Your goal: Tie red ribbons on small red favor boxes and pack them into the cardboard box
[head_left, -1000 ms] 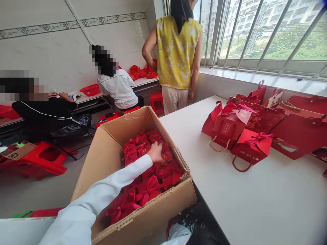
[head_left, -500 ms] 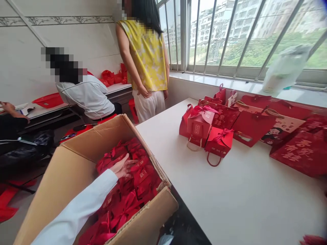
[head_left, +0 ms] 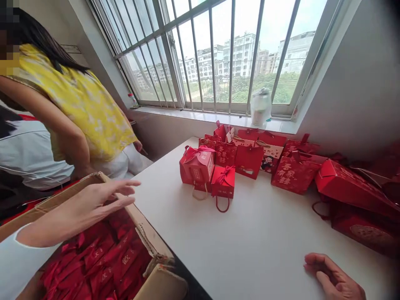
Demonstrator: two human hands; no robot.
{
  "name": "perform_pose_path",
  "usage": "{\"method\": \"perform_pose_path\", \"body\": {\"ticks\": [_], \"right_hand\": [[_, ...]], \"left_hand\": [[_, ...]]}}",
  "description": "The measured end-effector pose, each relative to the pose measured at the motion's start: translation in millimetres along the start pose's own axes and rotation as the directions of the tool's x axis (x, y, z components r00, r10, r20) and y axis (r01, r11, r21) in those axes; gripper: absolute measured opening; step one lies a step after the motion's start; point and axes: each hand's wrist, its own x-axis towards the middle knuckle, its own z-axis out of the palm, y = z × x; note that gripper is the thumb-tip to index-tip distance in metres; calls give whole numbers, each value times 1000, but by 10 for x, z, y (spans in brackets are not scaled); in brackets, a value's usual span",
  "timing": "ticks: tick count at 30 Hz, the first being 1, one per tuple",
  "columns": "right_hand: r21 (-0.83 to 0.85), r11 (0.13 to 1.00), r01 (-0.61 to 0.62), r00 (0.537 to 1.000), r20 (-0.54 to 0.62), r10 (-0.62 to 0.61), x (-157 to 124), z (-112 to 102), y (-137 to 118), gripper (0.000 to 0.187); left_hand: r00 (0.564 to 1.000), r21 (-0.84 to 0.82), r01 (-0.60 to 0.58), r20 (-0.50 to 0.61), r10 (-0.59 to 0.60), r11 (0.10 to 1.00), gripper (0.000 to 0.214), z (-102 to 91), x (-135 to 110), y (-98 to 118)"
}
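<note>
My left hand (head_left: pixel 93 208) hovers with fingers spread just above the near rim of an open cardboard box (head_left: pixel 146 235), touching nothing I can make out. Inside the box lie many small red gift boxes with ribbons (head_left: pixel 106 262), packed close together. My right hand (head_left: pixel 334 277) rests on the white table (head_left: pixel 250 237) at the lower right, loosely curled around nothing. Well beyond it stand a red ribboned gift box with a rope handle (head_left: pixel 196 164), a smaller red ribboned box (head_left: pixel 223 181), and several red paper gift bags (head_left: pixel 295 175).
A person in a yellow sleeveless top (head_left: pixel 84 108) leans beside the box, and a seated person in a white top (head_left: pixel 28 158) is behind. Past the table are a barred window (head_left: pixel 212 58) and a sill with a plastic container (head_left: pixel 261 106). More red bags (head_left: pixel 356 208) lie at right.
My left hand has lifted out of the box to above its rim. My right hand has come into view on the table. The view has swung right toward the window, and the standing person now leans forward.
</note>
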Motion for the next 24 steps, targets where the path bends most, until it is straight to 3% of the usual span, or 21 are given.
{"method": "perform_pose_path", "body": {"ticks": [1, 2, 4, 6, 8, 9, 12, 16, 20, 24], "right_hand": [[4, 1000, 4, 1000, 2, -4, -4, 1, -33, 32], [1, 1000, 13, 1000, 9, -13, -8, 3, -61, 32], [-11, 999, 50, 998, 24, -50, -15, 11, -103, 30], [-21, 994, 105, 994, 36, -104, -31, 23, -141, 28], [-30, 986, 166, 985, 42, -164, -54, 40, -192, 26], [-35, 980, 196, 980, 45, -194, -66, 50, -223, 25], [-40, 965, 258, 965, 61, -256, -88, 74, -332, 24], [-38, 955, 294, 955, 62, -291, -99, 83, -441, 22], [-21, 960, 280, 959, 53, -278, -107, 71, -471, 21], [125, 964, 234, 967, 70, -244, -92, 62, -444, 20]], "left_hand": [[990, 17, -140, 33, 140, 990, 37, -6, 82, 312], [951, 2, -304, 63, 303, 953, 38, 39, 182, 636], [813, -40, -546, 217, 541, 837, 49, 262, 437, 1268], [767, 73, -581, 384, 514, 811, 75, 601, 748, 1798], [808, 271, -502, 486, 333, 821, 108, 958, 1067, 2172], [828, 328, -472, 483, 284, 819, 120, 1117, 1214, 2297], [858, 427, -418, 475, 195, 802, 137, 1442, 1560, 2458], [866, 478, -393, 479, 142, 785, 137, 1563, 1778, 2399], [867, 464, -413, 464, 182, 784, 129, 1552, 1742, 2396], [841, 390, -479, 460, 284, 787, 122, 1550, 1474, 2620]]}}
